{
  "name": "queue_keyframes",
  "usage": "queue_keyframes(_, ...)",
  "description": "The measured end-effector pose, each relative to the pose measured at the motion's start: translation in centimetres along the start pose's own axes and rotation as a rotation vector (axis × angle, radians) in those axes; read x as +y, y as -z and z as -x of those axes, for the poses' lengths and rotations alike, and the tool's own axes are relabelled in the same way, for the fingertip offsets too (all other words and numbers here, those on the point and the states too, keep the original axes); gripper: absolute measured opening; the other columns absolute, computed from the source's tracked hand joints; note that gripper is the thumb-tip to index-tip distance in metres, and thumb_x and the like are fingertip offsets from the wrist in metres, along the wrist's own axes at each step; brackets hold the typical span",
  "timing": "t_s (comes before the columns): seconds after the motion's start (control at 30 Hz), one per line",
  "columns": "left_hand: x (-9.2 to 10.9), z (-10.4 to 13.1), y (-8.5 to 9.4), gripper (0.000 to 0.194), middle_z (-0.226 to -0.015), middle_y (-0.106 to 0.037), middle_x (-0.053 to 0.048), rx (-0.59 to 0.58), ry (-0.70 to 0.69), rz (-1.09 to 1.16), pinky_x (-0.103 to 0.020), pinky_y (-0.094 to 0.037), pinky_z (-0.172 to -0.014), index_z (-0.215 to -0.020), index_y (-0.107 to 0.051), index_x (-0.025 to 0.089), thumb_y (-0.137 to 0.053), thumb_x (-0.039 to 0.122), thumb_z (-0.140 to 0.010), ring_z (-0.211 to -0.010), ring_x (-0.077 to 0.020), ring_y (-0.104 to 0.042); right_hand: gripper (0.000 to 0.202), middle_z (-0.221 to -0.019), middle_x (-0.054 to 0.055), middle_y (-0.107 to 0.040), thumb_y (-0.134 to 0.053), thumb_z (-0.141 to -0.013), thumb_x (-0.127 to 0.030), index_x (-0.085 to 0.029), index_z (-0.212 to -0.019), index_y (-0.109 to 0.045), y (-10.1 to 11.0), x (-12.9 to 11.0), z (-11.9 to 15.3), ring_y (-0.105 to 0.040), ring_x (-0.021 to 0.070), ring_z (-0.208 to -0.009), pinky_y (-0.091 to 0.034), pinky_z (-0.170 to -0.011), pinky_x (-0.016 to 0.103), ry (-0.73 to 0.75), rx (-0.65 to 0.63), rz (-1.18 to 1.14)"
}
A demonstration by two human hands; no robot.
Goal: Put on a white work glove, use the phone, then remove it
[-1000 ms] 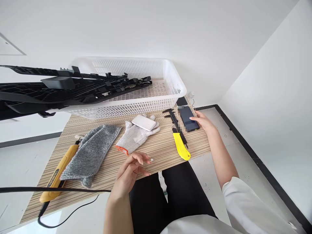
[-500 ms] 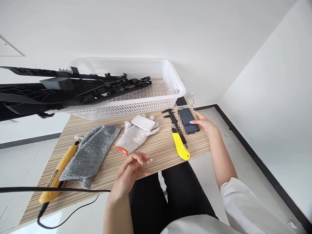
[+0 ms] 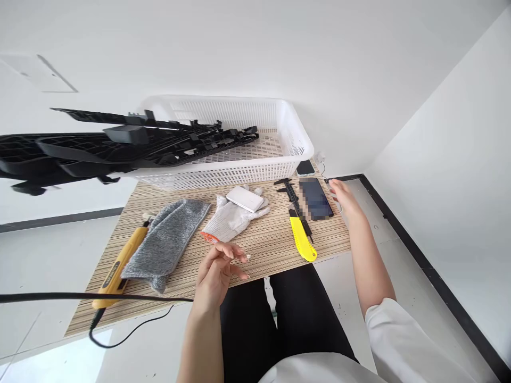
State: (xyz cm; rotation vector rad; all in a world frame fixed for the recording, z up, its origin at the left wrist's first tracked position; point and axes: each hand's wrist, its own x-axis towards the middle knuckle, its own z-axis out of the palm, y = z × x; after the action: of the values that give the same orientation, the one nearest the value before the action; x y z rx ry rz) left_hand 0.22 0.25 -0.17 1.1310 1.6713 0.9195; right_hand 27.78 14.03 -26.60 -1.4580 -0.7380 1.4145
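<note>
My left hand [image 3: 219,268] hovers over the front edge of the table, fingers loosely curled and apart, with nothing gripped. A small pale spot shows at one fingertip, too small to make out. My right hand [image 3: 344,198] is at the table's right edge, fingers stretched out and empty, just beside a dark smartphone [image 3: 318,198] lying flat. Left of the phone lie a black caliper [image 3: 293,198] and a yellow utility knife [image 3: 302,239]. A white knitted glove [image 3: 229,222] with an orange cuff lies beyond my left hand, a white flat box-like object [image 3: 245,198] on top of it.
A white plastic basket [image 3: 223,175] holds long black plastic parts [image 3: 139,146] that stick out leftward. A second phone [image 3: 305,168] lies by its right corner. At left are a grey cloth [image 3: 170,242] and a yellow corded tool [image 3: 122,263]. A black cable [image 3: 99,296] crosses to my left wrist.
My right hand has let go of the smartphone and moved off its right side. The camera view has shifted, so everything on the table appears farther right. My left hand keeps its pose.
</note>
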Motion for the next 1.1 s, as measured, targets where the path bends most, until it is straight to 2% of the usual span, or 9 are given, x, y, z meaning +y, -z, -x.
queue_keyframes(0.13, 0.9, 0.6, 0.6, 0.018, -0.089, -0.061, -0.004, 0.337, -0.190, -0.262, -0.031, -0.060, -0.056, -0.082, -0.054, 0.019, -0.061, 0.036, -0.083, -0.085, -0.0201, -0.065, 0.042, -0.128, 0.012, -0.063, -0.053, -0.092, -0.047, -0.021, -0.124, -0.060, -1.6, -4.7, 3.2, -0.062, 0.0233, -0.115, -0.047, -0.104, 0.043, 0.170, 0.131, 0.044)
queue_keyframes(0.2, 1.4, 0.5, 0.7, 0.021, -0.097, -0.064, -0.006, 0.436, -0.229, -0.604, -0.040, -0.060, -0.076, -0.089, -0.058, 0.020, -0.059, 0.041, -0.084, -0.097, -0.0242, -0.063, 0.037, -0.121, 0.011, -0.066, -0.051, -0.094, -0.042, -0.020, -0.122, -0.060, -4.1, -7.6, 5.7, -0.063, 0.0219, -0.112, -0.049, -0.101, 0.041, 0.379, -0.024, 0.112)
queue_keyframes(0.3, 1.8, -0.2, 0.2, 0.033, -0.104, -0.067, -0.010, 0.462, -0.207, -1.095, -0.052, -0.048, -0.097, -0.097, -0.062, 0.020, -0.060, 0.049, -0.082, -0.105, -0.0307, -0.058, 0.047, -0.132, 0.013, -0.061, -0.054, -0.095, -0.042, -0.018, -0.135, -0.053, -9.4, -11.2, 8.8, -0.058, 0.0254, -0.121, -0.048, -0.103, 0.043, 0.621, -0.387, 0.373)
queue_keyframes(0.37, 1.7, -0.8, -0.3, 0.034, -0.103, -0.068, -0.010, 0.440, -0.175, -1.219, -0.052, -0.043, -0.099, -0.095, -0.060, 0.021, -0.061, 0.051, -0.082, -0.108, -0.0330, -0.056, 0.065, -0.135, 0.020, -0.058, -0.063, -0.090, -0.043, -0.011, -0.144, -0.044, -12.5, -12.6, 9.5, -0.054, 0.0330, -0.125, -0.047, -0.101, 0.047, 0.672, -0.437, 0.614)
queue_keyframes(0.47, 1.7, -1.0, -0.4, 0.022, -0.096, -0.069, -0.008, 0.425, -0.122, -1.202, -0.044, -0.046, -0.090, -0.088, -0.056, 0.023, -0.056, 0.044, -0.085, -0.104, -0.0307, -0.057, 0.063, -0.120, 0.022, -0.064, -0.061, -0.090, -0.035, -0.006, -0.143, -0.043, -15.0, -13.3, 9.1, -0.059, 0.0343, -0.114, -0.049, -0.093, 0.045, 0.670, -0.455, 0.789)
queue_keyframes(0.77, 2.9, 2.1, 0.3, 0.016, -0.097, -0.068, -0.004, 0.430, -0.279, -1.059, -0.035, -0.046, -0.084, -0.087, -0.052, 0.022, -0.055, 0.038, -0.088, -0.095, -0.0223, -0.063, 0.069, -0.126, 0.017, -0.060, -0.067, -0.082, -0.046, -0.012, -0.138, -0.045, -13.9, -12.4, 7.9, -0.055, 0.0302, -0.119, -0.047, -0.093, 0.039, 0.513, -0.601, 0.627)
queue_keyframes(0.87, 2.6, 2.4, 0.3, 0.019, -0.098, -0.068, -0.005, 0.514, -0.259, -0.935, -0.030, -0.047, -0.074, -0.088, -0.051, 0.021, -0.057, 0.039, -0.089, -0.093, -0.0208, -0.067, 0.059, -0.125, 0.016, -0.059, -0.068, -0.080, -0.051, -0.014, -0.124, -0.057, -12.9, -12.9, 8.4, -0.056, 0.0291, -0.117, -0.047, -0.094, 0.039, 0.456, -0.643, 0.547)
queue_keyframes(0.97, 2.0, 2.4, 1.0, 0.024, -0.095, -0.066, -0.005, 0.684, -0.237, -0.779, -0.024, -0.046, -0.062, -0.090, -0.050, 0.020, -0.061, 0.041, -0.088, -0.086, -0.0192, -0.069, 0.047, -0.121, 0.014, -0.058, -0.064, -0.081, -0.055, -0.015, -0.107, -0.064, -11.5, -13.0, 9.4, -0.060, 0.0268, -0.106, -0.050, -0.085, 0.037, 0.354, -0.555, 0.476)
queue_keyframes(1.1, 1.4, 2.5, 2.0, 0.028, -0.097, -0.063, -0.005, 0.841, -0.318, -0.609, -0.023, -0.050, -0.066, -0.093, -0.047, 0.020, -0.065, 0.041, -0.086, -0.083, -0.0156, -0.069, 0.054, -0.126, 0.021, -0.053, -0.063, -0.087, -0.046, -0.009, -0.125, -0.056, -10.6, -11.9, 11.1, -0.059, 0.0317, -0.109, -0.052, -0.084, 0.040, 0.313, -0.337, 0.559)
